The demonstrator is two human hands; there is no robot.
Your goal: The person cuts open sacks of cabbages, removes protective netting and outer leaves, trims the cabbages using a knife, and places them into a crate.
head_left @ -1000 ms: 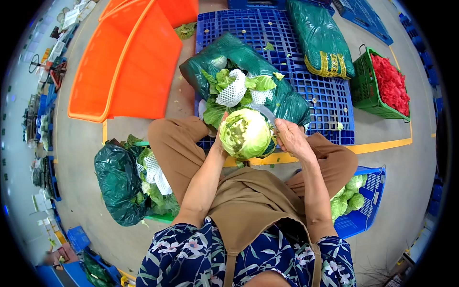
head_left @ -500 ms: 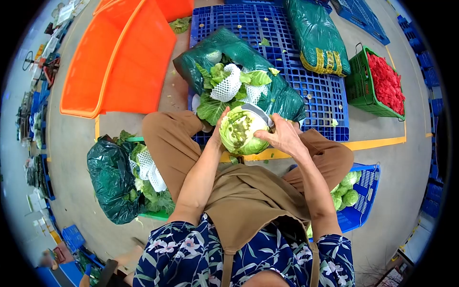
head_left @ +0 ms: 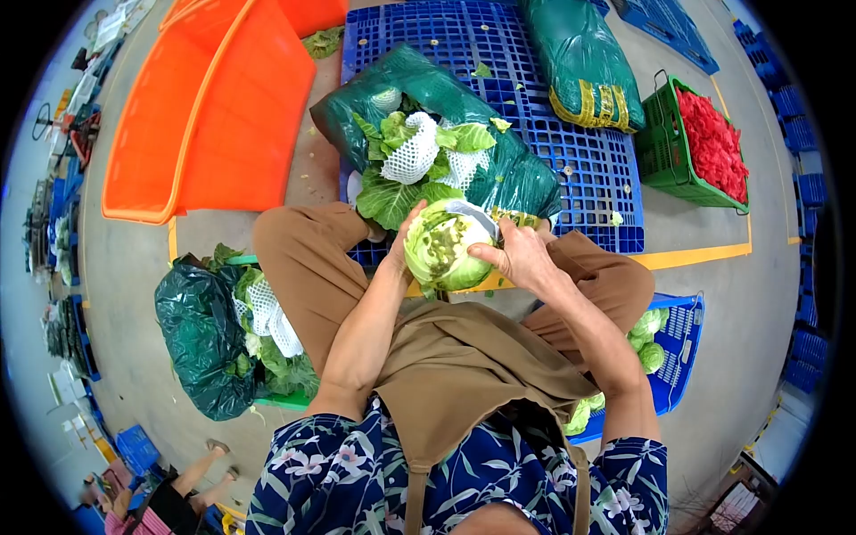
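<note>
Between my hands, above my lap, is a head of cabbage [head_left: 448,263] with brownish-green patches and pale trimmed areas on its upper side. My left hand [head_left: 400,248] is wrapped round its left side. At the far right edge of the cabbage lies the grey blade of a knife [head_left: 482,219], held by my right hand [head_left: 524,256]; its handle is hidden in the fingers. My right thumb presses on the cabbage. Just beyond, an opened green plastic bag [head_left: 513,174] holds cabbages with loose leaves and white foam nets [head_left: 413,153].
A blue pallet [head_left: 584,201] carries the opened bag and a full green bag [head_left: 580,62]. Orange bins [head_left: 236,125] stand left. A green crate [head_left: 664,147] of red material is at right. Beside my knees are a blue crate [head_left: 682,352] with cabbages and a dark bag [head_left: 201,339] beside leaf waste.
The knife blade shows less and lies lower along the cabbage's right edge. The cabbage has tilted slightly. The whole view has shifted a little, and a person at lower left shows more.
</note>
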